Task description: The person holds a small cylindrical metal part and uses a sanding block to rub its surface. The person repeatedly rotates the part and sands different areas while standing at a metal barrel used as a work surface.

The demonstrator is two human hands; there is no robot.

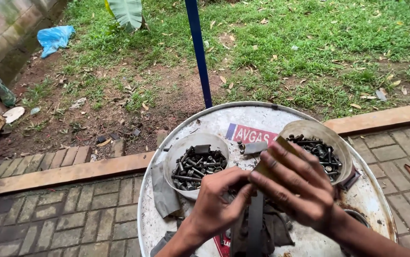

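Note:
My left hand (217, 202) and my right hand (297, 185) meet above the white lid of a metal drum (200, 126). Both grip the upper end of a long dark flat bar (256, 228) that runs down toward me; a tan, flat piece (281, 150) shows between my right fingers. Just beyond my left hand stands a white tub (172, 154) full of dark bolts and nuts. A second, tilted tub (309, 128) of bolts sits behind my right hand.
Grey rags (164, 190) lie on the drum lid. A small metal part (254, 148) lies between the tubs. A blue pole (198, 52) rises behind the drum. Brick paving surrounds it, with a kerb (72, 173), bare soil and grass beyond. A blue bag (55, 38) lies far left.

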